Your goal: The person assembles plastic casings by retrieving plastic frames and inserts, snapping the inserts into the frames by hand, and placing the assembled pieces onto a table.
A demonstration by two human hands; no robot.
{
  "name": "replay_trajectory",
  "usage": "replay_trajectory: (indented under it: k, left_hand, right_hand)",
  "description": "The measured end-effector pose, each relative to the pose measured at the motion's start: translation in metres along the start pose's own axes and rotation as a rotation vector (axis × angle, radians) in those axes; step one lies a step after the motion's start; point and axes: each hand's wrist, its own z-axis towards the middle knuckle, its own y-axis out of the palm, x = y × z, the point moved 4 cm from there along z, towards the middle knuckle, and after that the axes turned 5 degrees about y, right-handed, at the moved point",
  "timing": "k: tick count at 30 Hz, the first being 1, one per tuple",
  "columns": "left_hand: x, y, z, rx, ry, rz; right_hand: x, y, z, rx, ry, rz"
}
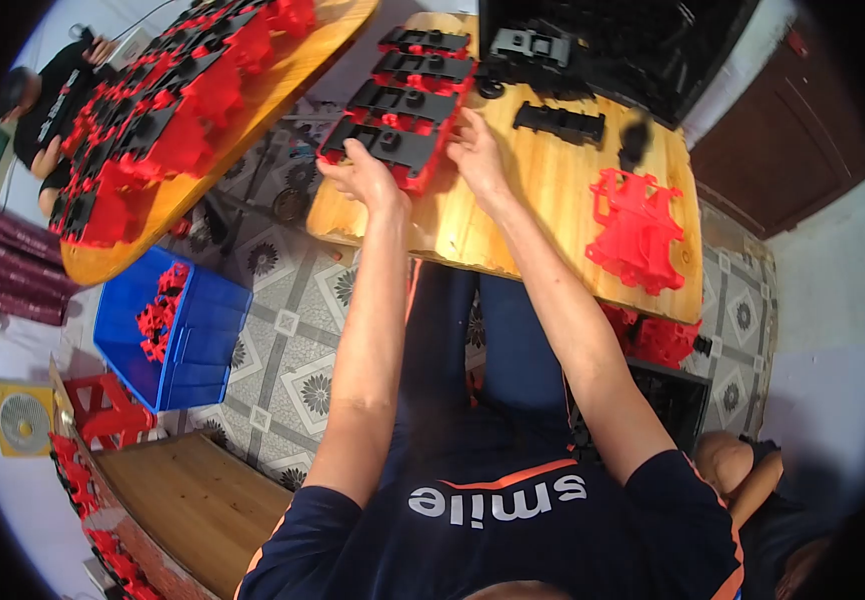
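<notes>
A row of several red plastic frames with black plates on top stands on the wooden table in front of me. At its near end, my left hand (363, 180) is closed around the left corner of the nearest red-and-black plastic assembly (393, 146). My right hand (477, 155) has its fingers bent against the right side of the row, near that same assembly; its fingertips are partly hidden. To the right lie a black plastic part (560, 123), a blurred small black piece (635, 145) and red plastic frames (635, 230).
More assemblies (173, 110) fill the left table, where another person (53, 100) sits. A blue bin (203, 335) holds red parts. Black parts lie in a large black container (623, 50) behind my table (543, 190). Someone's bent limb (743, 470) shows at lower right.
</notes>
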Motion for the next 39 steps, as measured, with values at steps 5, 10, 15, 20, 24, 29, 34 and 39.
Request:
replay_trajectory:
  k: [5, 10, 15, 20, 24, 29, 34, 39]
  left_hand:
    - [0.001, 0.004, 0.003, -0.008, 0.039, 0.202]
    - [0.074, -0.012, -0.094, -0.064, 0.456, -0.013]
    - [0.029, 0.016, -0.192, -0.742, 0.457, 0.229]
    - [-0.015, 0.072, -0.248, -1.153, 0.042, 0.194]
    - [-0.001, 0.076, -0.247, -1.288, -0.218, 0.035]
    - [0.003, 0.038, -0.204, -1.017, -0.584, -0.190]
    - [0.016, 0.006, -0.192, -1.006, -0.774, -0.560]
    - [0.009, -0.016, -0.186, -0.908, -0.840, -0.674]
  right_hand:
    - [-0.055, -0.044, -0.068, 0.125, -0.262, -0.238]
    - [-0.113, -0.188, -0.164, 0.744, -0.602, -0.883]
    - [-0.077, -0.278, -0.190, 0.699, -0.161, -0.662]
    - [-0.050, -0.251, -0.192, 0.416, 0.028, 0.077]
    - [-0.065, -0.263, -0.197, 0.430, -0.048, -0.030]
    - [-0.070, -0.296, -0.195, 0.464, -0.076, -0.651]
    - [-0.130, -0.242, -0.179, 0.585, -0.717, -1.457]
    - [-0.116, -0.167, -0.059, 0.311, -0.447, -0.834]
